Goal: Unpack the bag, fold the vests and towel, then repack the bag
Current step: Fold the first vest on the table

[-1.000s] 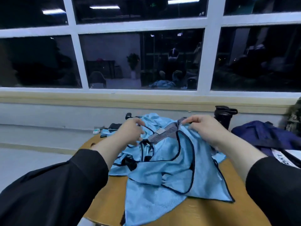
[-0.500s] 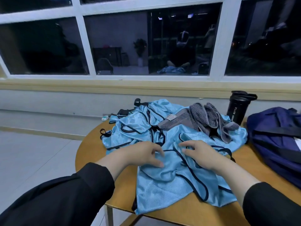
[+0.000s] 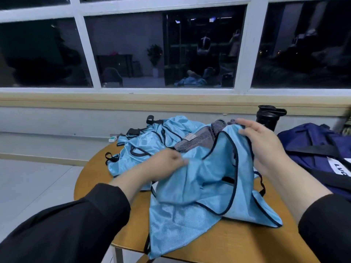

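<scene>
- The landmark here is the round, tan wooden surface (image 3: pixel 237 243), seen from above in the head view.
- A light blue mesh vest with dark navy trim (image 3: pixel 199 196) is lifted off the near half of the surface; its lower hem drapes down onto the wood and hangs over the near edge.
- The left hand (image 3: pixel 167 162) is over the middle of the surface, its fingers curled and pinching a fold of the lifted vest, which hangs just to its right and below it.
- The right hand (image 3: pixel 260 147) is raised over the far right part of the surface, its thumb and fingers gripping the vest's trimmed upper edge; the cloth falls away from it to the left and toward the viewer.
- A heap of more light blue vests with black straps (image 3: pixel 144 145) lies on the far left part of the surface, beyond the left hand.
- A grey striped towel (image 3: pixel 197 141) lies crumpled on top of that heap at the far middle of the surface, between the two hands and behind the lifted vest.
- A dark navy fabric bag with black straps (image 3: pixel 313 149) rests at the right edge of the surface, just beside the right forearm.
- A black sports bottle (image 3: pixel 267 117) stands upright at the far right of the surface, behind the right hand.
</scene>
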Action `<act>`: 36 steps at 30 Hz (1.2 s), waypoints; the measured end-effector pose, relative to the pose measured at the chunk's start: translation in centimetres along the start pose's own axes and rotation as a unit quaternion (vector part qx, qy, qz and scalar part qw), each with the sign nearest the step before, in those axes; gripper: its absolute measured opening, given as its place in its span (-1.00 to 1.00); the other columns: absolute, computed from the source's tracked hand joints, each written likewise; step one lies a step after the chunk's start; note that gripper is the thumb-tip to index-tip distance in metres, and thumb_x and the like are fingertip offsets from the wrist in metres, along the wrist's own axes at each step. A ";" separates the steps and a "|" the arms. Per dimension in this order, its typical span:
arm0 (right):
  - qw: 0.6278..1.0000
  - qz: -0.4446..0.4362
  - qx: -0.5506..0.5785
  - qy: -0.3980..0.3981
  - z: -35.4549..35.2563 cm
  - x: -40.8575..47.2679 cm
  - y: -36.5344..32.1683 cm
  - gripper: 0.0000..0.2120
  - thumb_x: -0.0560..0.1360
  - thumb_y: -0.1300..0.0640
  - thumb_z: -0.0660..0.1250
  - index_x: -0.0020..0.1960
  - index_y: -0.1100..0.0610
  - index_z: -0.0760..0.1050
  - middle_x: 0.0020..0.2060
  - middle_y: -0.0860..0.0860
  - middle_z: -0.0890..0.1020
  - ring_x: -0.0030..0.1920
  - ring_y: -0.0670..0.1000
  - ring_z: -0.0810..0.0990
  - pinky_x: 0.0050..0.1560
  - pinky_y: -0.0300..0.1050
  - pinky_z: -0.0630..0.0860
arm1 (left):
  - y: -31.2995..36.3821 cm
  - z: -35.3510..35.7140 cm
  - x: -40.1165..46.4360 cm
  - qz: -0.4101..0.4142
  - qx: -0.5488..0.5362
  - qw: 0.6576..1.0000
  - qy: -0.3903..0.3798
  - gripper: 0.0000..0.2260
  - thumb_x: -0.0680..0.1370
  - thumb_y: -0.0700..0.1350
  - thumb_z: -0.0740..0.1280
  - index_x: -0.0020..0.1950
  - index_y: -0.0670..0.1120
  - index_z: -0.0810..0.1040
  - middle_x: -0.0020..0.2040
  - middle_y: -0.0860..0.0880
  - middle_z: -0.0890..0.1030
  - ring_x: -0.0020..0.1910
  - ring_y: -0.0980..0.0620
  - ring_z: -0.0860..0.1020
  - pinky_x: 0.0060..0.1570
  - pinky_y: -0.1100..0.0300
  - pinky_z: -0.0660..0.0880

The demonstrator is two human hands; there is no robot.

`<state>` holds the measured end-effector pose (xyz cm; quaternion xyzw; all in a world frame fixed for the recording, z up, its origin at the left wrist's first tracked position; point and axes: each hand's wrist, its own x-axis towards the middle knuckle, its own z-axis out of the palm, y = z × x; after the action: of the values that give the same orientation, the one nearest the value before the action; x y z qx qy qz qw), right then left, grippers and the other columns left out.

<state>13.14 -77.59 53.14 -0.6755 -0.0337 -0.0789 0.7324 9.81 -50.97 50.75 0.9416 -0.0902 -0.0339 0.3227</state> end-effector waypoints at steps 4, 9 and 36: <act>0.997 -0.048 -0.010 -0.056 -0.9 1.2 -1.4 -0.42 0.55 0.31 0.40 0.47 -0.13 0.44 0.40 -0.14 0.42 0.46 -0.17 0.32 0.48 -0.05 0.31 | 2.0 -4.6 0.3 -0.040 -0.403 0.892 0.200 -0.70 0.60 0.09 0.36 0.01 -0.16 0.65 -0.06 -0.13 0.73 -0.05 -0.12 0.70 0.07 -0.07 0.61; 0.996 -0.040 -0.045 -0.062 -1.0 2.1 -3.9 -0.65 0.56 0.29 0.38 0.22 -0.09 0.63 0.16 0.05 0.67 0.02 -0.02 0.66 -0.15 -0.17 0.65 | 4.5 -8.9 0.7 0.029 -0.566 0.798 0.207 -0.81 0.66 -0.11 0.32 0.14 -0.21 0.60 0.01 -0.13 0.71 -0.03 -0.05 0.70 0.05 0.05 0.64; 0.955 -0.295 0.033 0.010 0.7 1.6 -26.9 -0.45 0.50 0.44 0.12 0.30 -0.02 0.57 0.32 0.00 0.59 0.25 -0.04 0.63 0.20 -0.04 0.62 | 18.3 -24.4 -3.0 0.211 -0.238 0.877 0.360 -0.23 0.45 -0.45 0.09 0.52 0.19 0.37 0.42 0.07 0.48 -0.49 0.14 0.31 -0.48 0.25 0.31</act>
<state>10.40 -79.03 79.95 -0.6103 -0.2268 -0.2973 0.6984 7.15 -49.94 81.22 0.7424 -0.1536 0.3559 0.5465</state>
